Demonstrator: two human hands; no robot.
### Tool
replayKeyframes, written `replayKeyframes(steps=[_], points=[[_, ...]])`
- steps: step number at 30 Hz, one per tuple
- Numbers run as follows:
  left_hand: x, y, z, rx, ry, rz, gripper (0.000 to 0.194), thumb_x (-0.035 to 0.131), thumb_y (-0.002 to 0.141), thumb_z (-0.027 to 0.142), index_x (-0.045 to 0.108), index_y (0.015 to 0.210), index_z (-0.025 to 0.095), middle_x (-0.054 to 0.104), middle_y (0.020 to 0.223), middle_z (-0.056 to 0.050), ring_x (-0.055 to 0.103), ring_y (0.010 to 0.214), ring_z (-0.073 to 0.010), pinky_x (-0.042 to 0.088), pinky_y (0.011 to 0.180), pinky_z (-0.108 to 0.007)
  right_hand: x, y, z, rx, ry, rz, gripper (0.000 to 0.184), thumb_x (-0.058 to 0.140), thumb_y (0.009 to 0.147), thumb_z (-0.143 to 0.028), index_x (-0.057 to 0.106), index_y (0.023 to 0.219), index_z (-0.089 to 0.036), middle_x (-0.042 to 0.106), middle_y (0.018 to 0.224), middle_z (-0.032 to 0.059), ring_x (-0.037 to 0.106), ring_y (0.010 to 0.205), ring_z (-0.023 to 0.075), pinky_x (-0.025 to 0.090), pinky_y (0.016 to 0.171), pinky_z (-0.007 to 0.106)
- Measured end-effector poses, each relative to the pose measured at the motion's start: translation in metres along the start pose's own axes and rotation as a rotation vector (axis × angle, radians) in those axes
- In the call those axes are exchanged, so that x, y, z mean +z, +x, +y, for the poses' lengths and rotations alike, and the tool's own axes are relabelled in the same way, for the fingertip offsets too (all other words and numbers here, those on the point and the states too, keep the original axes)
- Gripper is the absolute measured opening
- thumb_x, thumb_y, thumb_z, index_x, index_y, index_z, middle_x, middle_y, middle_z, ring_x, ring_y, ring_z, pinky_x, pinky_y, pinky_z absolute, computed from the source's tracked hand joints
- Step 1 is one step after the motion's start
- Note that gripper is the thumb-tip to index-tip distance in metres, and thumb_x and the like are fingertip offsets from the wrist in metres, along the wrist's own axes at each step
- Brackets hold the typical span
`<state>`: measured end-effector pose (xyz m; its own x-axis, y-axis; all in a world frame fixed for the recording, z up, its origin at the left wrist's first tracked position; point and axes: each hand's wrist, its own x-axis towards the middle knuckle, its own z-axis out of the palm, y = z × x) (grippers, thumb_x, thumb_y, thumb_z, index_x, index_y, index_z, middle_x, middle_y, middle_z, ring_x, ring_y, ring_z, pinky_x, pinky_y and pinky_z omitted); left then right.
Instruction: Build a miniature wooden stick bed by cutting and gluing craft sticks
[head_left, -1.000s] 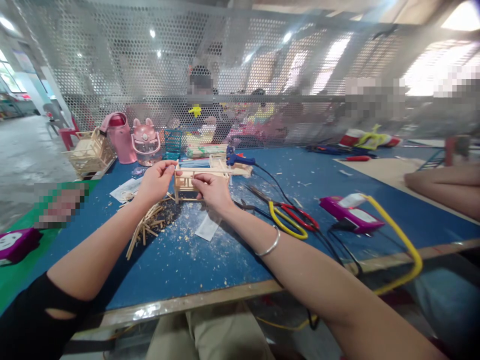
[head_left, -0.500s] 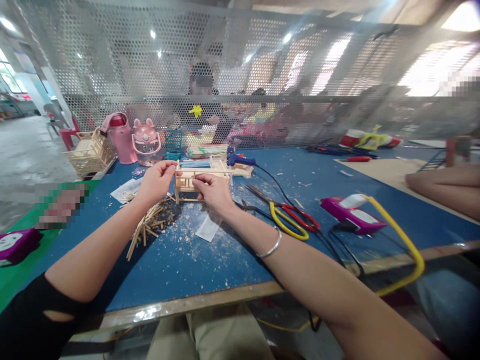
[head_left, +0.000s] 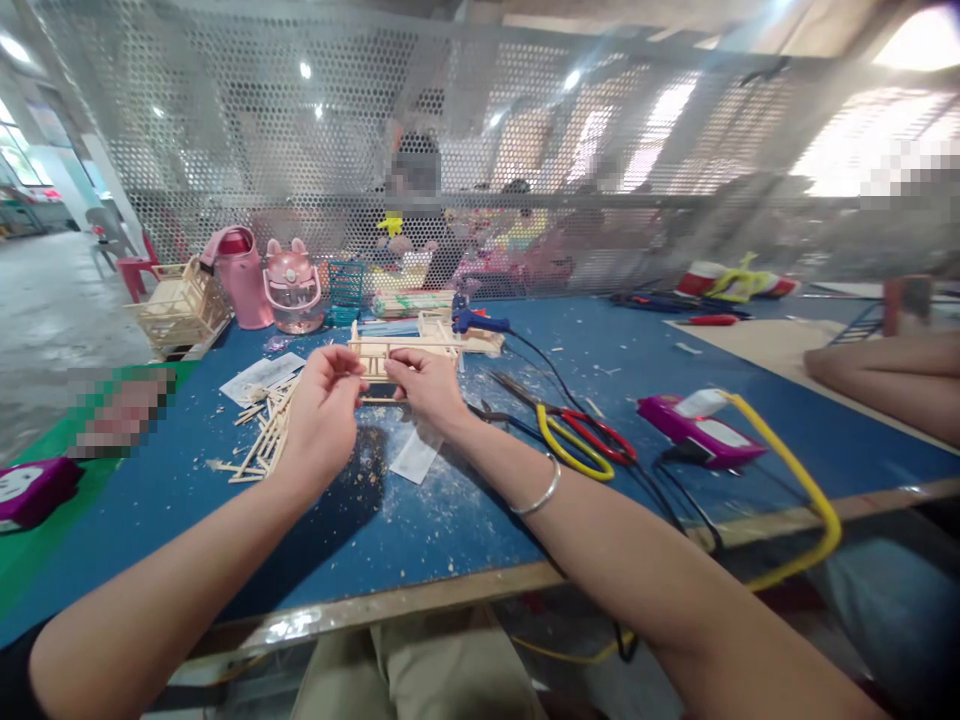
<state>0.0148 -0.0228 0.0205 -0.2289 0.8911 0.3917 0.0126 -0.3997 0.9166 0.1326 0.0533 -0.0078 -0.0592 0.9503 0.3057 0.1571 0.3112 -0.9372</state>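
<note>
A small frame (head_left: 373, 349) built of pale wooden sticks stands on the blue tabletop in front of me. My right hand (head_left: 429, 388) pinches its near side, thumb and fingers closed together. At the frame's lower left corner is my left hand (head_left: 328, 405), fingers closed in a pinch at the left post. The fingertips partly hide what they grip there. Beside my left wrist lies a pile of loose wooden sticks (head_left: 264, 440). Just behind the frame, to its right, rests a blue glue gun (head_left: 480, 321).
Yellow-and-red handled shears (head_left: 577, 440) lie right of my forearm, near a purple device (head_left: 697, 432) with a yellow cable. Pink bottles (head_left: 245, 280) and another stick frame (head_left: 180, 310) stand back left. A perforated screen (head_left: 262, 150) closes the far edge. A person's arm (head_left: 885, 375) rests at right.
My left hand has moved down and slightly nearer, from the frame's top left corner to its lower left post. Nearby loose sticks lie differently. My right hand has stayed in place.
</note>
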Motion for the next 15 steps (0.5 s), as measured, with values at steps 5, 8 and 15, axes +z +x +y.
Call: replayKeyframes(steps=[5, 8, 15], points=[[0.006, -0.023, -0.016, -0.158, 0.019, -0.100, 0.020, 0.042, 0.070, 0.006, 0.049, 0.084, 0.017, 0.054, 0.077, 0.001, 0.053, 0.061, -0.0085, 0.041, 0.057, -0.022, -0.001, 0.000, -0.001, -0.032, -0.036, -0.002, 0.015, 0.056, 0.071, -0.025, 0.063, 0.079, -0.013, 0.061, 0.064, -0.0015, 0.049, 0.038, 0.0044, 0.038, 0.037, 0.015], [0.004, -0.025, -0.024, -0.163, 0.038, -0.160, 0.020, 0.042, 0.070, 0.008, 0.051, 0.085, 0.018, 0.055, 0.079, 0.001, 0.054, 0.062, -0.0092, 0.041, 0.059, -0.024, -0.001, 0.000, -0.001, -0.039, -0.040, 0.003, 0.016, 0.056, 0.071, -0.024, 0.063, 0.079, -0.013, 0.062, 0.066, -0.0005, 0.049, 0.038, 0.0048, 0.039, 0.037, 0.016], [0.003, -0.027, -0.027, -0.176, 0.075, -0.238, 0.019, 0.042, 0.070, 0.010, 0.052, 0.085, 0.018, 0.056, 0.080, 0.000, 0.054, 0.061, -0.0100, 0.041, 0.058, -0.023, -0.001, -0.001, -0.003, -0.019, -0.044, 0.004, 0.014, 0.056, 0.071, -0.024, 0.063, 0.078, -0.014, 0.062, 0.067, -0.0003, 0.051, 0.039, 0.0051, 0.039, 0.037, 0.015]])
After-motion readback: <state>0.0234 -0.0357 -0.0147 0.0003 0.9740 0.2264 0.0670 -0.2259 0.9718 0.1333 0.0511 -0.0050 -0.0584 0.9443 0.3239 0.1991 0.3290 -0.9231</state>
